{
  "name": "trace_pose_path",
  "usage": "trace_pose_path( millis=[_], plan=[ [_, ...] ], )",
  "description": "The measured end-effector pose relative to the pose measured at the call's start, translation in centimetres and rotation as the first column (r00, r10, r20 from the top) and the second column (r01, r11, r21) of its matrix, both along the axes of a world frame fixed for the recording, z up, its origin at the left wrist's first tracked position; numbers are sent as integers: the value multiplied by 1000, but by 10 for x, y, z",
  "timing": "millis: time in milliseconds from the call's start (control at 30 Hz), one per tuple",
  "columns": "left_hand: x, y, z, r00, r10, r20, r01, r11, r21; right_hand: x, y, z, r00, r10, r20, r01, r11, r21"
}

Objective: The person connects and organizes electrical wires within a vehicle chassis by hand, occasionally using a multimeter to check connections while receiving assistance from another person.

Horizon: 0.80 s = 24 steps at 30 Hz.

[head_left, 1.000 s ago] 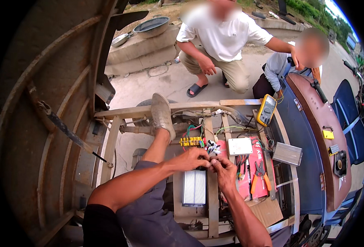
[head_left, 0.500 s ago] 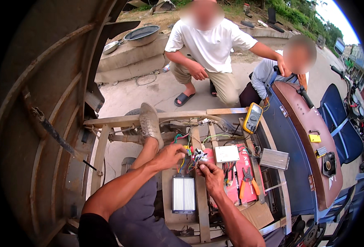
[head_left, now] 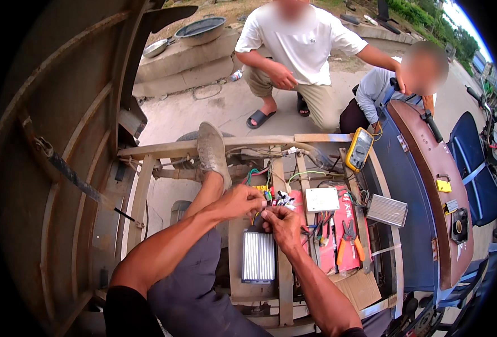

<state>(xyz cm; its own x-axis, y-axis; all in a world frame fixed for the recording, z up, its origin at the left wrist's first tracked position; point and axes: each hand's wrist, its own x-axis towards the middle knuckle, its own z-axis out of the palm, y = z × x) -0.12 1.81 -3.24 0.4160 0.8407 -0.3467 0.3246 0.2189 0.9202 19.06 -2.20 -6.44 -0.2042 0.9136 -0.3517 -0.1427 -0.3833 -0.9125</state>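
My left hand (head_left: pixel 239 203) and my right hand (head_left: pixel 284 226) have their fingertips pinched close together over a bundle of thin coloured wires. What each pinch holds is too small to make out. White plug connectors (head_left: pixel 284 200) crowd just beyond my fingers. Below my hands lies a silver finned controller box (head_left: pixel 258 257), its wires running up toward my fingertips. Right of the connectors sits a white box (head_left: pixel 321 199) with wires under its near edge. Wire pliers with orange handles (head_left: pixel 350 246) rest farther right on a red surface (head_left: pixel 347 263).
A yellow multimeter (head_left: pixel 359 150) leans at the frame's far right corner, above a second finned box (head_left: pixel 387 210). Metal frame bars (head_left: pixel 285 281) surround the work area. My shoe (head_left: pixel 211 149) rests by the far bar. Two people are beyond, one squatting in a white shirt (head_left: pixel 293 48).
My right hand has moved up and left, bringing its fingertips against those of my left hand. The whole view has shifted slightly.
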Motion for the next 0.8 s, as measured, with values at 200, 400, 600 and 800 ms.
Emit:
trace_pose_path(
  millis=[200,400,600,800],
  plan=[
    [-9,0,-12,997,78,-10,-79,997,-28,8,3,-13,999,-24,-47,26,999,42],
    [-14,1,-10,998,60,-31,-60,998,-3,16,0,5,982,12,188,-49,980,192],
    [-24,2,-21,997,-69,34,69,998,-10,-10,-10,-2,869,66,490,-287,874,391],
    [-26,12,-30,944,252,-211,-219,961,170,-17,-7,-14,750,41,661,-374,850,372]
  ],
)
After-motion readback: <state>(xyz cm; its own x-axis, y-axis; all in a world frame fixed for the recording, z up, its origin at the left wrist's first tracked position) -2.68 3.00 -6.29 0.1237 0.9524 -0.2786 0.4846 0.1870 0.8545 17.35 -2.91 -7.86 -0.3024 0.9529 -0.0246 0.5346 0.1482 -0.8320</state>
